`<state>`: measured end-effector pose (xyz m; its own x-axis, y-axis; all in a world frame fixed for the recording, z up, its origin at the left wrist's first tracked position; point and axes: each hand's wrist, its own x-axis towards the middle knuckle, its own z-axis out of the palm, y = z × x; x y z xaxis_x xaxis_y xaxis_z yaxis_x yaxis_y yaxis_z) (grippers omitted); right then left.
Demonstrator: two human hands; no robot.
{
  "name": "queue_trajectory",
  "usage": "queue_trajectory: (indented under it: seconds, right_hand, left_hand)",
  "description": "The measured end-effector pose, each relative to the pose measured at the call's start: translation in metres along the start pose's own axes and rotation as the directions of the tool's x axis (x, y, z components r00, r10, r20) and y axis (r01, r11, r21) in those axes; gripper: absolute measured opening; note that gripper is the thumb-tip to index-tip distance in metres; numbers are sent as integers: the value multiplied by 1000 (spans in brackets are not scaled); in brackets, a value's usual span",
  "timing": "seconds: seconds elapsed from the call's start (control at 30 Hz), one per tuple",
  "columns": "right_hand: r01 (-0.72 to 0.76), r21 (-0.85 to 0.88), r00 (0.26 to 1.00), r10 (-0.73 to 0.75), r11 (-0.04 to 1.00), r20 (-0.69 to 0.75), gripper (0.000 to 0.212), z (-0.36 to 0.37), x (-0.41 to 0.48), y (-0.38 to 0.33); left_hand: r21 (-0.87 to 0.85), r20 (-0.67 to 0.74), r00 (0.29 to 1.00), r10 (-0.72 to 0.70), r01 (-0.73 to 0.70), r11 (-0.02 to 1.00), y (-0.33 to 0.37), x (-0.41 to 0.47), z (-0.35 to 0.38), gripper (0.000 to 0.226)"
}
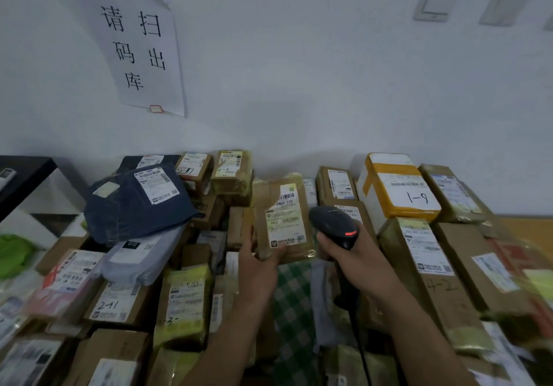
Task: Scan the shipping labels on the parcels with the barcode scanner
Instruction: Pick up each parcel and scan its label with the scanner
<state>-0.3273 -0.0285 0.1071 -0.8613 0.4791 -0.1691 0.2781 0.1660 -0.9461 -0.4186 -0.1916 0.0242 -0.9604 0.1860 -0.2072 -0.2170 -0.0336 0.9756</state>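
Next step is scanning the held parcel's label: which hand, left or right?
Right. The right hand grips the barcode scanner, with its head just beside the shipping label. The left hand is occupied, holding the brown parcel up by its lower edge.

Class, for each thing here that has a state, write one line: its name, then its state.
Parcel: lifted, label facing the camera, held by the left hand.
Scanner: red light on, gripped by the right hand.
Blue bag: lying label up.
White box: sealed with orange tape, marked 1-9.
Notice: hanging, taped top and bottom.
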Motion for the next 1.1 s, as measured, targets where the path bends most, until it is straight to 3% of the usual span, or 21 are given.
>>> queue_trajectory:
  seconds: [0.1,0.3,0.47,0.53,0.7,1.1]
  right_hand:
    - [19,39,1000,-19,999,-11,51,-9,-11,-2]
    - [31,35,999,-32,999,22,60,-25,-32,-2]
    - [68,-11,995,-67,998,76,28,-33,-47,-10]
    - [65,-19,996,-64,998,60,26,-34,-50,-12]
    - [-61,-48,995,64,997,70,47,-32,-56,-15]
    - [-179,-91,977,188,980,99,51,-27,-58,-16]
  left_hand:
    - [-31,38,999,13,-11,999,1,-23,11,77]
    - [132,143,987,69,-89,987,2,-45,21,51]
    - [136,73,985,155,-164,977,5,-47,23,59]
    - [118,12,989,151,-151,982,0,-39,26,59]
    - [186,-65,983,174,-159,970,-20,-8,32,71]
    - [291,-119,972,201,-159,943,-35,17,42,66]
